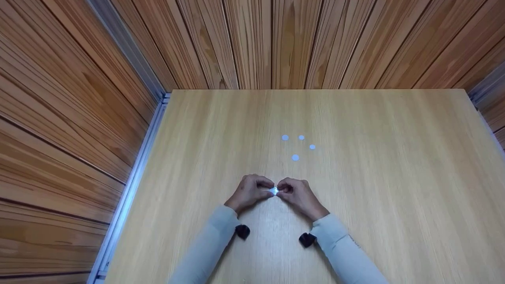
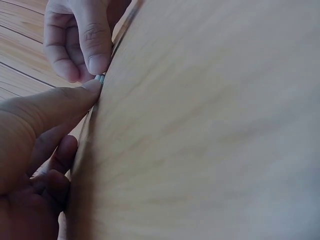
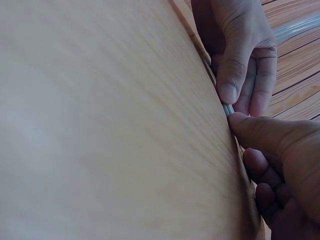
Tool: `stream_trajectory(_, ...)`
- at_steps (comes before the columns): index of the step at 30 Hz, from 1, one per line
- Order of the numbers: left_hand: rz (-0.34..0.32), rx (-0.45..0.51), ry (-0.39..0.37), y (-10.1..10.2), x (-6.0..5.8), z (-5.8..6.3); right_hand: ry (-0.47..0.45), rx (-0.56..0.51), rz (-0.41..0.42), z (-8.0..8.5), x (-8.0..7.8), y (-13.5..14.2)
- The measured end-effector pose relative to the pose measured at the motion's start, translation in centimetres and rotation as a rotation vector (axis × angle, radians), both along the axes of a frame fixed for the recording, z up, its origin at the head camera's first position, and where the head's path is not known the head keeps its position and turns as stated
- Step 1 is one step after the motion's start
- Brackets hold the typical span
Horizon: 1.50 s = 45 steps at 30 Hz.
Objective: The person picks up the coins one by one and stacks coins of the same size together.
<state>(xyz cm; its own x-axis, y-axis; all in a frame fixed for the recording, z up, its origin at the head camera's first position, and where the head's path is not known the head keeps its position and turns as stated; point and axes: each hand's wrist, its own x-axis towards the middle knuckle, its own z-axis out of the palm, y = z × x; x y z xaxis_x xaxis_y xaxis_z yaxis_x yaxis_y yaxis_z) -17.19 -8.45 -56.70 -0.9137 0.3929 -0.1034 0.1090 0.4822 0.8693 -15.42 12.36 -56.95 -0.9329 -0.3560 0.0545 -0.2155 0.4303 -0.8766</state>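
With curled fingers [image 1: 263,181], my left hand [image 1: 248,192] and right hand [image 1: 300,195] pinch a small, glinting, pale bluish piece [image 1: 274,191], faintly striped along its side, between them at the desk [image 1: 189,157].

No text or numbers can be read.

The right hand [image 3: 295,157], at lower right, and the left hand [image 3: 242,45], above it, pinch a small, pale piece [image 3: 228,110] between them, with the wooden tabletop [image 3: 100,125] filling the left and brown planks [image 3: 300,72] and a pale rail [image 3: 299,29] behind.
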Motion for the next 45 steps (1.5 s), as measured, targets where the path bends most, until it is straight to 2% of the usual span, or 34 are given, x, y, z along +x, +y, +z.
stream_trajectory(15,-0.007,0.004,0.023,0.0,0.0,0.0,0.014,-0.025,0.008,0.0,0.0,0.2)
stream_trajectory(26,-0.004,0.018,-0.024,0.0,-0.1,0.1,-0.045,-0.071,-0.065,0.3,-0.3,0.7)
stream_trajectory(37,-0.001,0.014,-0.011,-0.2,-0.2,0.1,-0.037,-0.065,-0.136,0.6,-2.0,1.8)
stream_trajectory(45,-0.003,-0.006,-0.059,-0.3,0.0,0.0,-0.033,-0.067,-0.204,0.6,-3.2,2.9)
